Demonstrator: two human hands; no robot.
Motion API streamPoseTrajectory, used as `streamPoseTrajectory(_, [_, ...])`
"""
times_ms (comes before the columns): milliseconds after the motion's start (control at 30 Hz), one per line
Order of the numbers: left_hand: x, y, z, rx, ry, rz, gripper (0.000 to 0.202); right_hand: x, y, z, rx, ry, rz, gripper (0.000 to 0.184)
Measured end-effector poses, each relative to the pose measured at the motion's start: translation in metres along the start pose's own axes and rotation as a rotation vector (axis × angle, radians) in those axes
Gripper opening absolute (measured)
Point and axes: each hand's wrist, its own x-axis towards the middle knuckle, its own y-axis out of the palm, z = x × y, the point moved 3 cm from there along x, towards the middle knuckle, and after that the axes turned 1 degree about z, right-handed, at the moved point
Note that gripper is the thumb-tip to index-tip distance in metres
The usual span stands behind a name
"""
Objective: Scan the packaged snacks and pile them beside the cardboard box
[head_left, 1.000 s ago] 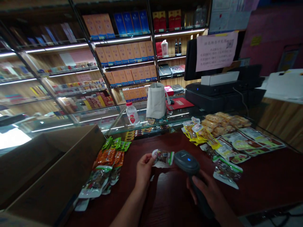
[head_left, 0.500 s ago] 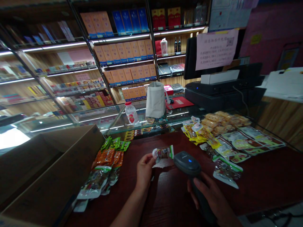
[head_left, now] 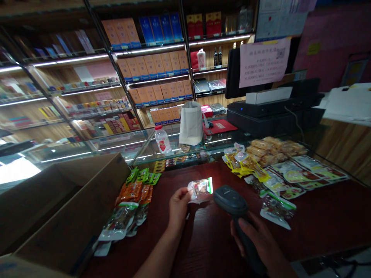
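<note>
My left hand pinches a small clear snack packet with a green edge and holds it up above the dark red counter. The packet is lit up brightly. My right hand is wrapped round the handle of a black barcode scanner, whose head points at the packet from the right, a short gap away. A pile of green and orange snack packets lies left of my left hand.
An open cardboard box stands at the left. More snack packets lie spread at the right, one clear packet near the scanner. Behind are a glass display case, a water bottle, a white paper bag, a till and stocked shelves.
The snack packet has turned to face the scanner and is now lit brightly by it. Both hands have stayed nearly in place.
</note>
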Motion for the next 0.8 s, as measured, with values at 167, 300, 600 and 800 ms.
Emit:
streamPoseTrajectory(167, [0.001,-0.001,0.006,-0.017,0.028,-0.007,0.021,-0.011,0.0,0.003,-0.037,0.022,0.001,0.049])
streamPoseTrajectory(300, [-0.002,-0.002,0.006,0.003,0.064,-0.033,0.02,-0.019,-0.004,-0.003,-0.019,0.076,-0.002,0.049])
streamPoseTrajectory(600, [-0.013,-0.003,-0.005,-0.029,0.101,-0.086,0.019,-0.04,-0.007,-0.012,-0.005,0.084,-0.059,0.051])
streamPoseTrajectory(800, [-0.035,-0.018,-0.022,-0.165,0.021,-0.135,0.033,-0.049,-0.024,-0.021,0.067,0.202,-0.062,0.058])
